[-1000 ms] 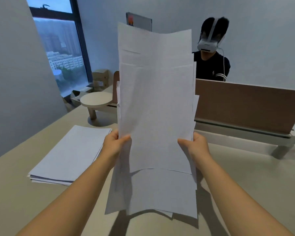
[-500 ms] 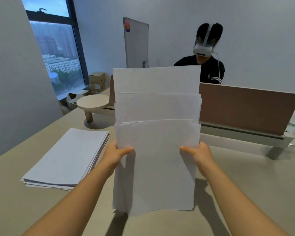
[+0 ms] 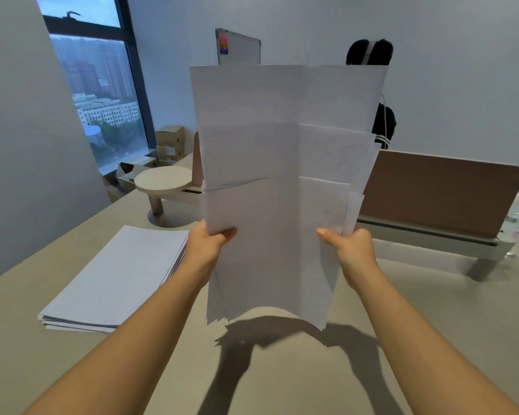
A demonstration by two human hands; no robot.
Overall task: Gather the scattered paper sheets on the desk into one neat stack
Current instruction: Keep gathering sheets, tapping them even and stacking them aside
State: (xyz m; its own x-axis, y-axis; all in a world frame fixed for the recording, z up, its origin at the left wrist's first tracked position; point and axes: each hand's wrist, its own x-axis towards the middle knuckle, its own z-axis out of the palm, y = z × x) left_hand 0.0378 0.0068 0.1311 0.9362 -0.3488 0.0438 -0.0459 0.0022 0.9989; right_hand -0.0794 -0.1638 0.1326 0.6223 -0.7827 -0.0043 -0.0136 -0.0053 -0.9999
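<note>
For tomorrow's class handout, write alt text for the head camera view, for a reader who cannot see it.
Two hands, left and right, hold an uneven bundle of white paper sheets upright above a beige desk. A flat paper stack lies on the desk to the left.

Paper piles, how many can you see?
2. One bundle of sheets is held upright by the left hand and right hand; one stack lies on the desk, left.

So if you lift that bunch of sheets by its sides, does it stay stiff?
Probably not. The held sheets look floppy: their bottom edge bows above the desk. They seem slippery too, fanned unevenly between left hand and right hand.
</note>
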